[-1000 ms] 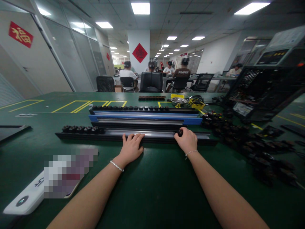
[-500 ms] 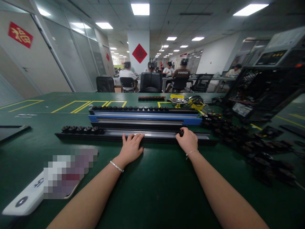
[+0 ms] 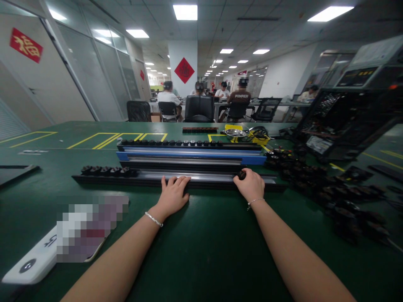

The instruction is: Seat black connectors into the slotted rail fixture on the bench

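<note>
A long black rail with a shiny metal channel (image 3: 208, 176) lies across the table in front of me. Several small black parts (image 3: 105, 170) sit in a row at its left end. My left hand (image 3: 173, 193) lies on the near side of the rail, fingers spread over its edge and nothing in them. Toward the rail's right end, my right hand (image 3: 252, 184) pinches a small round black part (image 3: 242, 175) at the channel. Fingers cover some of that part, so its exact kind is unclear.
Behind the rail stands a blue-edged rail (image 3: 189, 157), with a row of black parts (image 3: 173, 143) beyond it. Loose black parts (image 3: 317, 180) are heaped on the right, near an open computer case (image 3: 333, 113). A partly blurred white device (image 3: 34, 260) lies front left. People sit farther back.
My right hand has shifted slightly to the right along the rail, with the small black part still in its fingers. My left hand has stayed in place.
</note>
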A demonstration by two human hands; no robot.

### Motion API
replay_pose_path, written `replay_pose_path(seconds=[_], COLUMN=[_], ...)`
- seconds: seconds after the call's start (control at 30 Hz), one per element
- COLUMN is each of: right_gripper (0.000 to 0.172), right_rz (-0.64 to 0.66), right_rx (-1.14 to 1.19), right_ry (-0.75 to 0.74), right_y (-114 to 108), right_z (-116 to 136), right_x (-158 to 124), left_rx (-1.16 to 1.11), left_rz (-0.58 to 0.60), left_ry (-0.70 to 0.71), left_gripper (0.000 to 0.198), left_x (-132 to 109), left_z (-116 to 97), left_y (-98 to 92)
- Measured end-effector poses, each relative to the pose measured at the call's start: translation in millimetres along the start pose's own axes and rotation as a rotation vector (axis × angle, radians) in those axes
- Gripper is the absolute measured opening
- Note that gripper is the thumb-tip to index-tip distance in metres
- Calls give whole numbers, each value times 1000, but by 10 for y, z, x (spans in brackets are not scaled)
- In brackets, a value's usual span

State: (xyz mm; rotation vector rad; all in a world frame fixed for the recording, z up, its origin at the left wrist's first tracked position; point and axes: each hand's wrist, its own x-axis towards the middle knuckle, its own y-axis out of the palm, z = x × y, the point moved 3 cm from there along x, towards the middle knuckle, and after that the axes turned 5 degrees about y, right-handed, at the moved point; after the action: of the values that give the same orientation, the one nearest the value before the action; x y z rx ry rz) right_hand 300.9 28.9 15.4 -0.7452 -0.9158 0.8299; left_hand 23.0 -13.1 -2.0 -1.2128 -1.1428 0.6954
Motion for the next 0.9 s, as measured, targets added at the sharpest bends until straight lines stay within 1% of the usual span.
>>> replay_pose_path(seconds=[0.3, 0.43, 0.57, 0.67, 0.9], right_gripper=[29, 32, 36, 38, 42], right_rz=[20, 29, 40, 22, -39], right_rx=[21, 30, 30, 40, 28], right_ry=[13, 14, 48, 55, 14], right_y=[6, 19, 35, 42, 23], right_z=[-6, -39, -78, -97, -98], right_x=[10, 30, 42, 41, 21], left_rx=[-10, -25, -29, -23, -20], left_rz=[8, -5, -14, -20, -15], left_ry=[-12, -5, -4, 5, 2], left_gripper=[57, 57, 57, 57, 57], left_x=[-4, -4, -7, -9, -11], left_z=[-7, 0, 6, 4, 7], left_y=[-8, 4, 16, 17, 9])
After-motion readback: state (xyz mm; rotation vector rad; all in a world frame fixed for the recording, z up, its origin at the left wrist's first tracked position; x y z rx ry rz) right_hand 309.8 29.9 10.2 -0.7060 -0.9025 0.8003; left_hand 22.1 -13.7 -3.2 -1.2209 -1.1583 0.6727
